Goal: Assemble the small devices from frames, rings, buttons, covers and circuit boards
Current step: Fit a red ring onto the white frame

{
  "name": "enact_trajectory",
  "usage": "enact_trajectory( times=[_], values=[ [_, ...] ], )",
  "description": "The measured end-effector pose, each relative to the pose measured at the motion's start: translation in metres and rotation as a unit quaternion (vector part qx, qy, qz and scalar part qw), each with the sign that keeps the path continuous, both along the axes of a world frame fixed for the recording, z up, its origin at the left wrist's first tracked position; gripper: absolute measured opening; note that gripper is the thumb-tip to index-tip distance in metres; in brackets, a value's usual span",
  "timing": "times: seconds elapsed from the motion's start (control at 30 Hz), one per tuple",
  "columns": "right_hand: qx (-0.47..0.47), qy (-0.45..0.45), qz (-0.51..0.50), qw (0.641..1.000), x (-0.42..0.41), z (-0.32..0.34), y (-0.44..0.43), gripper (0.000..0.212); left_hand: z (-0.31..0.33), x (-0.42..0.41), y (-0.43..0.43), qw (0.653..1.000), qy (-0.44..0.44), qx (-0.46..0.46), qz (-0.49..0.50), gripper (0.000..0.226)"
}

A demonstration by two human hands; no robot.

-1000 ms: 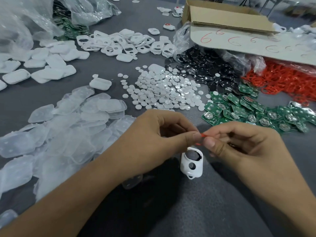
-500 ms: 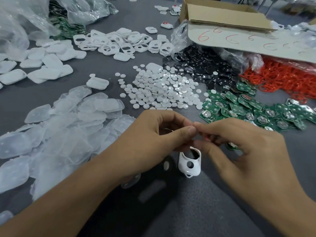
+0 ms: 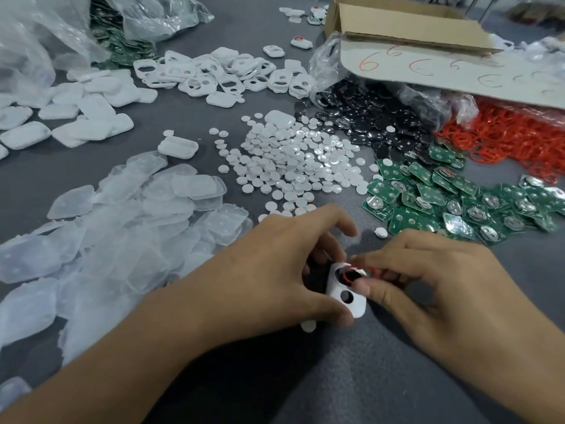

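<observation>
My left hand (image 3: 269,270): fingers (image 3: 334,315) grip the frame (image 3: 356,307) | my right hand (image 3: 434,286): fingers pinch the red ring (image 3: 345,276) at the frame's larger opening | buttons (image 3: 290,166) lie beyond on the bench (image 3: 397,377)

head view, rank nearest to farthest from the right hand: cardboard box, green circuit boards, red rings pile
1. green circuit boards, just beyond the right hand
2. red rings pile, farther back on the right
3. cardboard box, at the far back
</observation>
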State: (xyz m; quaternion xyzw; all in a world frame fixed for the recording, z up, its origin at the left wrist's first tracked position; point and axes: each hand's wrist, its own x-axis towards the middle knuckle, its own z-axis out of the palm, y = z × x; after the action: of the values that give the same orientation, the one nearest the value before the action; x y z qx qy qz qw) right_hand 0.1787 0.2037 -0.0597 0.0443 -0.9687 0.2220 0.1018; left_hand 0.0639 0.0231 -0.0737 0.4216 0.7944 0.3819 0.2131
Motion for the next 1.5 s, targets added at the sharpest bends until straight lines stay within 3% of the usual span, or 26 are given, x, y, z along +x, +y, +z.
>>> enact_trajectory(
  times=[0.4, 0.47, 0.6, 0.67, 0.83, 1.03, 1.3, 1.4, 1.5],
  values=[
    [-0.022, 0.008, -0.035, 0.999, -0.005, -0.006, -0.006, 0.013, -0.007, 0.000, 0.002, 0.995, -0.084, 0.038, 0.034, 0.072],
    [-0.064, -0.009, -0.052, 0.997, -0.007, -0.005, -0.007, 0.017, -0.007, 0.000, 0.002, 0.995, -0.090, 0.039, 0.036, 0.073],
    [-0.235, -0.109, -0.072, 0.963, -0.019, 0.001, -0.002, 0.026, -0.006, -0.001, 0.003, 0.994, -0.096, 0.038, 0.035, 0.073],
    [-0.266, -0.156, -0.059, 0.950, -0.025, 0.006, 0.003, 0.027, -0.006, -0.002, 0.004, 0.994, -0.095, 0.038, 0.036, 0.072],
    [-0.225, -0.237, -0.037, 0.945, -0.040, 0.017, 0.005, 0.014, -0.005, -0.002, 0.005, 0.995, -0.087, 0.035, 0.041, 0.069],
    [-0.198, -0.331, -0.072, 0.920, -0.061, 0.023, 0.003, 0.024, -0.005, -0.001, 0.005, 0.994, -0.096, 0.037, 0.045, 0.063],
    [-0.156, -0.389, -0.109, 0.901, -0.077, 0.029, -0.003, 0.029, -0.002, -0.002, 0.005, 0.992, -0.115, 0.038, 0.042, 0.062],
    [-0.116, -0.347, -0.092, 0.926, -0.067, 0.033, -0.003, 0.027, -0.003, -0.001, 0.005, 0.991, -0.122, 0.037, 0.047, 0.064],
    [-0.073, -0.159, -0.118, 0.978, -0.027, 0.028, -0.013, 0.023, -0.003, 0.000, 0.004, 0.991, -0.121, 0.036, 0.036, 0.059]
  ],
)
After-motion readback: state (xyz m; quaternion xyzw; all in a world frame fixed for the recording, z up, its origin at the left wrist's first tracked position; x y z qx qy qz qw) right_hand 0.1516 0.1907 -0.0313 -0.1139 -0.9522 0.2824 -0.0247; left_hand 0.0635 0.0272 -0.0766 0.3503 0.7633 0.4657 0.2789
